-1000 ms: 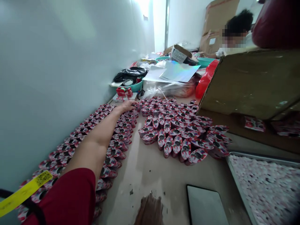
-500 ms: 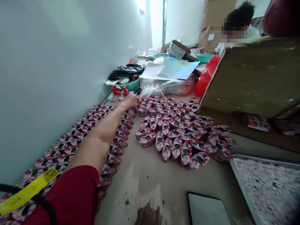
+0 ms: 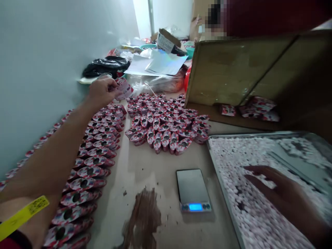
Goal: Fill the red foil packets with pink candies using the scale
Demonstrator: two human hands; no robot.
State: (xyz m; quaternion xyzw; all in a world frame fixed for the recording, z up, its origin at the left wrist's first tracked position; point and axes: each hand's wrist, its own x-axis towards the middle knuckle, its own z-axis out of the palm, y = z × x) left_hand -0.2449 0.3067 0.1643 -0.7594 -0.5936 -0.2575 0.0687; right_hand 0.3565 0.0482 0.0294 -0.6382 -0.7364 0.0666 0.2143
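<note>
My left hand [image 3: 102,90] is lifted over the far end of the left rows of packets and is closed on a red and white packet [image 3: 123,89]. Below my left arm, several rows of open red and white packets [image 3: 90,162] stand along the wall. A second cluster of the same packets [image 3: 166,122] fills the table's middle. My right hand [image 3: 282,193] rests with fingers spread on the small pink and white pieces in a metal tray [image 3: 220,173] at the right. A small digital scale [image 3: 193,190] with a lit blue display sits between the packets and the tray.
An open cardboard box [image 3: 233,69] lies on its side behind the tray, with a few packets [image 3: 249,107] inside. Papers [image 3: 158,64], a black bag [image 3: 106,65] and plastic bags crowd the far end. Another person [image 3: 215,17] is partly visible beyond the box. A worn brown patch [image 3: 142,218] marks the tabletop.
My left hand has lifted off the far rows, now holding a packet. The view has swung right and down, bringing the scale, the tray and my right hand into sight.
</note>
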